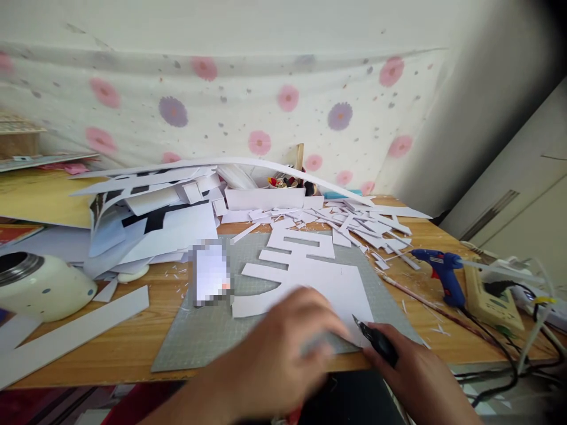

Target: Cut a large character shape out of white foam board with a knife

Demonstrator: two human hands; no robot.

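Note:
My right hand (414, 369) is closed round a black craft knife (380, 342). Its blade points up and left over the lower right corner of a white board (332, 286), which has strips and slots cut into its left and upper parts. My left hand (283, 345) is over the lower edge of that board, smeared by motion; whether its fingers touch the board I cannot tell. Under the board lies a grey-green cutting mat (186, 342). On the mat's left side, a phone with a blurred-out screen (211, 273) lies beside the cut strips.
White offcuts (367, 227) are heaped behind the mat. To the right are a blue glue gun (443, 268), a power strip (494, 301) and cables. A pale flask (48, 289), a long white strip (80, 333) and stacked sheets (177, 230) occupy the left.

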